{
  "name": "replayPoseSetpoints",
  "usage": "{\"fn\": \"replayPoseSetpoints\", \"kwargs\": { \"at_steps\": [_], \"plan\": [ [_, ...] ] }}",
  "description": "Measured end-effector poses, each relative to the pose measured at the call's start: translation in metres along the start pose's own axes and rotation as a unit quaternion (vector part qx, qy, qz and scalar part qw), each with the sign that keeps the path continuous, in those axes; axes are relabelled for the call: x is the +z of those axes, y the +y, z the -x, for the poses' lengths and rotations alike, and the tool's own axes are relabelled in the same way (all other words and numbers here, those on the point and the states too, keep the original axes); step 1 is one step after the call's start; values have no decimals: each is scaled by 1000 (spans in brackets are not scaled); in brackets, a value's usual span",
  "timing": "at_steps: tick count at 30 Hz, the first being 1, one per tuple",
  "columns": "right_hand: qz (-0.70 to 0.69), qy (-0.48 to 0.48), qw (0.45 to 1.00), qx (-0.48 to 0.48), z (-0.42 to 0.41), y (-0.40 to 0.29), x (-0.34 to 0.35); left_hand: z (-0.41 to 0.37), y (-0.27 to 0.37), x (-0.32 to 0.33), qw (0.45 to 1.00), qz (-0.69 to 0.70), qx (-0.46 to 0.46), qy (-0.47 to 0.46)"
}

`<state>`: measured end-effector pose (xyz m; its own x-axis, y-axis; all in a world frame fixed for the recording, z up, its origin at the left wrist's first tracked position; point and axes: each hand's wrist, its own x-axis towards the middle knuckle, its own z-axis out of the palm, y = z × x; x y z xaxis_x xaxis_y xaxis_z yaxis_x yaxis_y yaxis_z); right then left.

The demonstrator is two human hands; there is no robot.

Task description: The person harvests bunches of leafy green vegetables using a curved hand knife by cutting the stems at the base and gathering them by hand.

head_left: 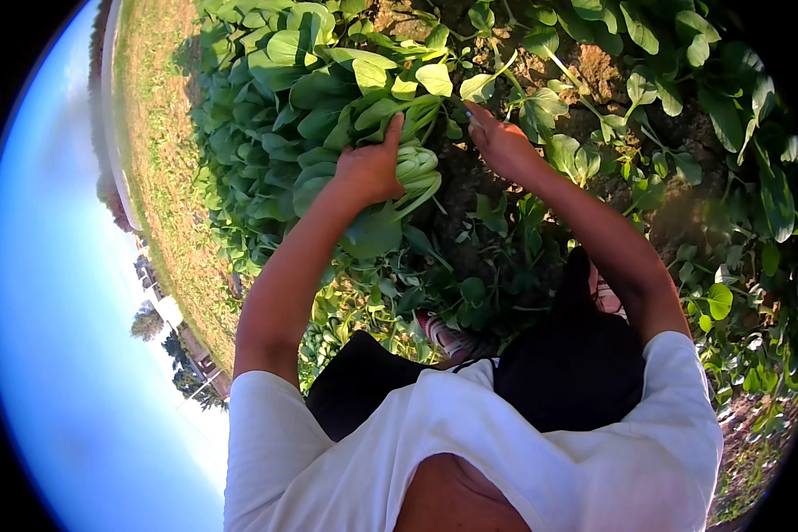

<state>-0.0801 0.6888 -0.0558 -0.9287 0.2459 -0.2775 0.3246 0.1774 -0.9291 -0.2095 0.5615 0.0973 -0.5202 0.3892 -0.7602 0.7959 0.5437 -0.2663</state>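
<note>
My left hand (372,163) is around a bunch of leafy greens that look like bok choy (417,169), its thumb pointing up over the stems. The pale stems fan out to the right of the palm, and the fingers are mostly hidden beneath. To the right, my right hand (502,143) is closed around a thin tool, of which only a small bluish-grey part (469,114) shows at the fingertips. Its tip lies close to the stems of another green plant (422,103), just above the bunch; whether they touch cannot be told.
A dense bank of green leaves (272,133) spreads to the left. Looser plants (572,159) grow from brown soil (602,73) on the right. My shoe (442,332) stands among low leaves below the hands. Beyond the leaves lies a lighter field (166,173).
</note>
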Motion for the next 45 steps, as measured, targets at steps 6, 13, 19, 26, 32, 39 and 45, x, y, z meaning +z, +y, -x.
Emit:
{"fn": "replayPoseSetpoints", "kwargs": {
  "at_steps": [6, 13, 19, 26, 32, 39, 45],
  "plan": [
    [-89, -55, 993, 47, -6, -1, -2, -11, -17, 20, 995, 22, -13, 91],
    [-87, -106, 987, 86, -10, -12, -6, -19, -21, 24, 994, 5, -7, 108],
    [8, -27, 998, -61, -2, 22, 12, -14, -23, 21, 992, 90, 7, 87],
    [216, -95, 972, 18, 9, -20, -7, -11, -32, 23, 991, 119, 11, 65],
    [-21, -3, 997, 79, 32, -18, -19, 30, -44, 21, 969, 224, 52, 89],
    [-435, -14, 899, 48, 40, -77, -40, 90, -27, 36, 898, 401, 135, 121],
    [-177, 35, 981, -73, 35, -177, -54, 127, -24, 51, 772, 537, 203, 272]
  ]
}}
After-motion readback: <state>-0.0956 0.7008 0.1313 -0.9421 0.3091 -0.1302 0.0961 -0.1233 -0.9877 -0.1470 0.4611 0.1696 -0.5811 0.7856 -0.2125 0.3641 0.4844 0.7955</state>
